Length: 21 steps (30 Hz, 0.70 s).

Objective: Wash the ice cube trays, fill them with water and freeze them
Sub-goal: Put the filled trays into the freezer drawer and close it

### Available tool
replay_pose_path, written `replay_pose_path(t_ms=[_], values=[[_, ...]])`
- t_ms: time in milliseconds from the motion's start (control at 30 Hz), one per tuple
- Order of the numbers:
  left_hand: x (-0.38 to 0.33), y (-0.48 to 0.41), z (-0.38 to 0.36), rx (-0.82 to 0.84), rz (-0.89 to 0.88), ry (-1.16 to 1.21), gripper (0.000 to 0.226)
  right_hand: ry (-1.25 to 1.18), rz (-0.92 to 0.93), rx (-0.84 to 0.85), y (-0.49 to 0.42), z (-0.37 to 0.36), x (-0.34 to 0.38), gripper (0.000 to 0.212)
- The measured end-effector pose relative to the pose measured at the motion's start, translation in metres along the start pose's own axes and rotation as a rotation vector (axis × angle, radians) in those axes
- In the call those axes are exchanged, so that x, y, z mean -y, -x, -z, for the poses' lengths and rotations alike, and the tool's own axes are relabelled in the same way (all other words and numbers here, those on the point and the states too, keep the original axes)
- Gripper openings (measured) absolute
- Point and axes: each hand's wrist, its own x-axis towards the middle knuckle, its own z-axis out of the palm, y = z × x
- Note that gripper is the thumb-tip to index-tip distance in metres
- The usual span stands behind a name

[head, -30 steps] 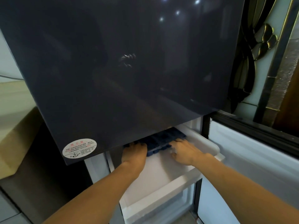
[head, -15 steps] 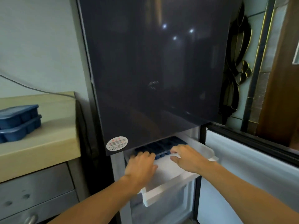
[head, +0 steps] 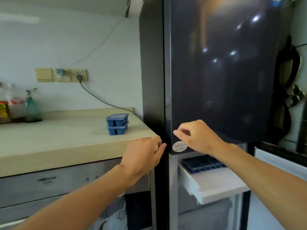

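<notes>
My left hand (head: 144, 156) and right hand (head: 197, 136), loosely curled, hold nothing: one tray (head: 202, 164) lies in the drawer (head: 216, 185), and the stacked trays (head: 117, 124) wait near the counter's (head: 66, 138) right edge.

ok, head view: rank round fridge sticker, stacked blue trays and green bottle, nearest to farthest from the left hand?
1. The round sticker, on the fridge door, just right of the left hand.
2. The stacked blue trays, on the counter, beyond the hand and to its left.
3. The green bottle, at the counter's far left.
</notes>
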Motion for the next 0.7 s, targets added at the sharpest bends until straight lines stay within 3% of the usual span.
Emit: replay_pose_path(t_ms=[200, 400, 500, 600, 700], values=[[0.080, 0.011, 0.068, -0.201, 0.217, -0.153, 0.027, -0.084, 0.083, 0.055, -0.083, -0.032, 0.097, 0.031], [0.129, 0.027, 0.100, -0.192, 0.336, -0.231, 0.029, 0.176, 0.057, 0.129, -0.145, -0.088, 0.158, 0.062], [0.141, 0.029, 0.103, -0.164, 0.346, -0.267, 0.035, 0.256, 0.039, 0.155, -0.157, -0.110, 0.162, 0.050], [0.145, 0.024, 0.097, -0.107, 0.356, -0.283, 0.042, 0.157, 0.012, 0.119, -0.159, -0.121, 0.156, 0.020], [0.145, 0.010, 0.083, -0.045, 0.396, -0.264, 0.052, 0.022, -0.022, 0.063, -0.154, -0.119, 0.145, 0.029]])
